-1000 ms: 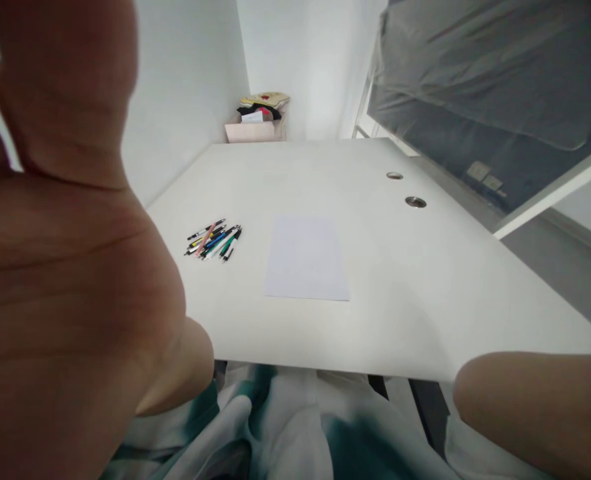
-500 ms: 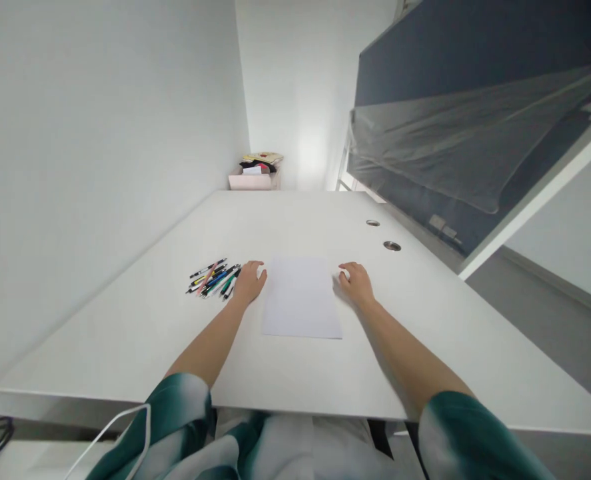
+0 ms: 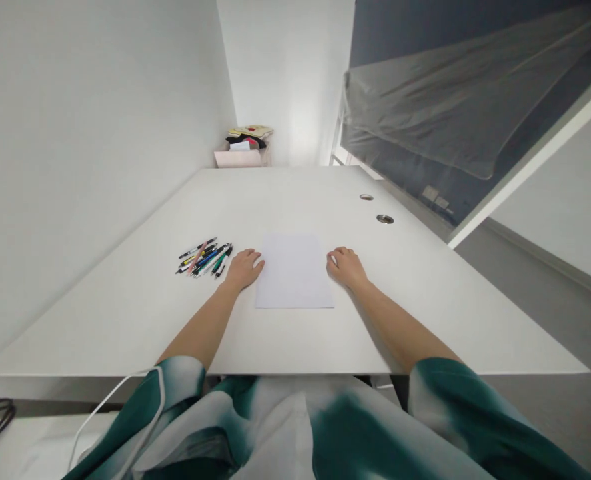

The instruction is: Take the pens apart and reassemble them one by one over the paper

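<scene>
A blank white sheet of paper (image 3: pixel 295 273) lies flat on the white table (image 3: pixel 285 340) in front of me. My left hand (image 3: pixel 244 268) rests just beside the sheet's left edge, palm down, its thumb apart from the fingers and nothing held. On the opposite side, my right hand (image 3: pixel 346 267) lies at the sheet's right edge, fingers loosely bent and holding nothing; whether its fingertips touch the paper I cannot tell. To the left of my left hand is a loose pile of pens (image 3: pixel 205 259) in several colours.
Two round metal-rimmed holes (image 3: pixel 385 219) are set in the table towards the right edge. A pink box (image 3: pixel 238 159) with cloth items stands past the far end. A dark panel under plastic film (image 3: pixel 425 107) rises at right; a white cable (image 3: pixel 110 403) hangs by my left sleeve.
The view has tilted downward, so everything sits higher in the picture. My right hand has come in closer to the sheet's right edge. The left hand stays beside the paper.
</scene>
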A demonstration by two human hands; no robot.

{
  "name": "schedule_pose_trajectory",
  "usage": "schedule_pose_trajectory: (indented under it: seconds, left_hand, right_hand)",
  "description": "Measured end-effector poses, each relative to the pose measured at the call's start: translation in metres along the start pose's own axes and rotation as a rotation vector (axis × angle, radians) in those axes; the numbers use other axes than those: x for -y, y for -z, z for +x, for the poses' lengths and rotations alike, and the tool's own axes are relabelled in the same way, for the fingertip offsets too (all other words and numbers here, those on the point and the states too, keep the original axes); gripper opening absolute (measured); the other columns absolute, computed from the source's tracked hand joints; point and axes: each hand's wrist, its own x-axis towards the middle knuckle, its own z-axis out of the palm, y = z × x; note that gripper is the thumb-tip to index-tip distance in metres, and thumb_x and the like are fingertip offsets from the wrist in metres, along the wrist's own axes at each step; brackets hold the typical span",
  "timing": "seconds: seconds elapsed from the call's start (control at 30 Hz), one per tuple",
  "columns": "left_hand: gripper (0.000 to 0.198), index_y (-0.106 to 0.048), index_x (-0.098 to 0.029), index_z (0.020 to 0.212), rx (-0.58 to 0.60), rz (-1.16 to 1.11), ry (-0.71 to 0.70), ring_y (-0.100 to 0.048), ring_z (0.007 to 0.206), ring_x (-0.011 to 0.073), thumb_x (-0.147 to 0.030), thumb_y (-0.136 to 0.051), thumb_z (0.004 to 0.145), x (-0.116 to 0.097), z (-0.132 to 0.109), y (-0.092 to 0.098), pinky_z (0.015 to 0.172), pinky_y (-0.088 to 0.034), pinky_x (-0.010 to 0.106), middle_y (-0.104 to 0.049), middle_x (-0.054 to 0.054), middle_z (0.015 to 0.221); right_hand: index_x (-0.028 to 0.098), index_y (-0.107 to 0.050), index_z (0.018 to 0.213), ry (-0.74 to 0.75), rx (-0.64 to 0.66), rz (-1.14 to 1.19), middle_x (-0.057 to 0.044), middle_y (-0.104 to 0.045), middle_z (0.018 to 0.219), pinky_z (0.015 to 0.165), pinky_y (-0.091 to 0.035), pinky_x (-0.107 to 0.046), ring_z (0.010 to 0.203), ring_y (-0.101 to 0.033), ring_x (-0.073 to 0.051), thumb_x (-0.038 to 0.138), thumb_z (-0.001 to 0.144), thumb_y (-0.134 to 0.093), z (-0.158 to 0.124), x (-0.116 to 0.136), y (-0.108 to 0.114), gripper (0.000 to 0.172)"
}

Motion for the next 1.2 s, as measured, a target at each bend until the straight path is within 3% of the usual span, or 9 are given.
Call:
schedule_pose_trajectory:
  seconds: [0.2, 0.37, 0.57, 0.77, 1.0, 1.2]
  left_hand:
    - [0.048, -0.054, -0.015, 0.137, 0.063, 0.091, -0.001, -0.043, 0.138, 0.0255, -0.039, -0.037, 0.099, -0.009, -0.003, 0.003, 0.117, -0.030, 0.040, -0.049, 0.015, 0.147]
    - [0.059, -0.043, -0.021, 0.147, 0.152, 0.141, 0.079, -0.029, 0.146, 0.0326, -0.051, -0.027, 0.099, -0.009, -0.005, 0.003, 0.118, -0.023, 0.053, -0.035, 0.015, 0.157]
    - [0.070, -0.030, -0.017, 0.154, 0.262, 0.141, 0.085, -0.018, 0.149, 0.0350, -0.058, -0.021, 0.098, -0.007, -0.004, 0.005, 0.119, -0.019, 0.053, -0.021, 0.018, 0.161]
    - [0.068, -0.029, -0.022, 0.154, 0.272, 0.132, 0.057, -0.016, 0.150, 0.0353, -0.059, -0.026, 0.097, -0.008, -0.008, 0.011, 0.119, -0.018, 0.053, -0.021, 0.016, 0.162]
    - [0.068, -0.032, -0.020, 0.153, 0.231, 0.114, 0.067, -0.020, 0.149, 0.0344, -0.058, -0.028, 0.097, -0.008, -0.008, 0.007, 0.119, -0.020, 0.052, -0.025, 0.015, 0.161]
    - [0.055, -0.037, -0.014, 0.149, 0.192, 0.089, 0.052, -0.027, 0.147, 0.0287, -0.035, -0.025, 0.100, 0.000, -0.006, 0.004, 0.119, -0.024, 0.048, -0.032, 0.015, 0.158]
  right_hand:
    - [0.017, -0.064, 0.125, 0.030, 0.063, -0.067, -0.015, -0.057, 0.134, 0.100, -0.041, -0.040, 0.120, -0.051, -0.030, 0.030, 0.095, -0.038, -0.010, 0.006, 0.006, 0.041]
    - [0.025, -0.054, 0.136, 0.001, 0.097, -0.112, -0.011, -0.047, 0.147, 0.107, -0.035, -0.048, 0.133, -0.043, -0.033, 0.040, 0.098, -0.033, -0.018, 0.006, 0.005, 0.047]
    - [0.027, -0.042, 0.147, -0.057, 0.165, -0.128, -0.012, -0.035, 0.157, 0.111, -0.026, -0.059, 0.141, -0.032, -0.038, 0.050, 0.099, -0.026, -0.019, 0.006, 0.003, 0.056]
    - [0.027, -0.041, 0.149, -0.055, 0.187, -0.118, -0.012, -0.033, 0.158, 0.112, -0.026, -0.058, 0.143, -0.030, -0.038, 0.055, 0.098, -0.022, -0.017, 0.003, 0.000, 0.060]
    - [0.026, -0.042, 0.148, -0.041, 0.172, -0.136, -0.011, -0.035, 0.157, 0.112, -0.028, -0.058, 0.141, -0.033, -0.038, 0.047, 0.099, -0.026, -0.016, 0.001, 0.000, 0.056]
    - [0.024, -0.044, 0.146, 0.013, 0.151, -0.128, -0.012, -0.037, 0.156, 0.112, -0.031, -0.054, 0.141, -0.035, -0.035, 0.042, 0.099, -0.027, -0.017, 0.000, 0.001, 0.053]
